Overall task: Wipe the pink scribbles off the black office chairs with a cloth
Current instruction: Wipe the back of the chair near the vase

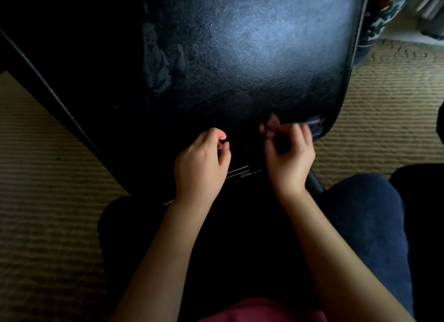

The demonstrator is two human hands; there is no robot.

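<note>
A black office chair (240,57) fills the upper middle of the view, its leather-like surface shining under the light, with worn grey patches (156,64) on its left side. At its near edge lies a pink smudge (272,122). My right hand (288,158), blurred, has its fingers curled round a dark cloth (315,127) that shows a pale purple stripe. My left hand (200,163) is just to the left, thumb and fingers curled in a pinch, apparently on the same dark cloth. The stretch between my hands is too dark to make out.
A beige ribbed carpet (48,225) lies on both sides. A patterned dark fabric (384,16) is at the top right. My legs in dark blue trousers (360,225) are at the lower right, with a chair leg (316,182) beside them.
</note>
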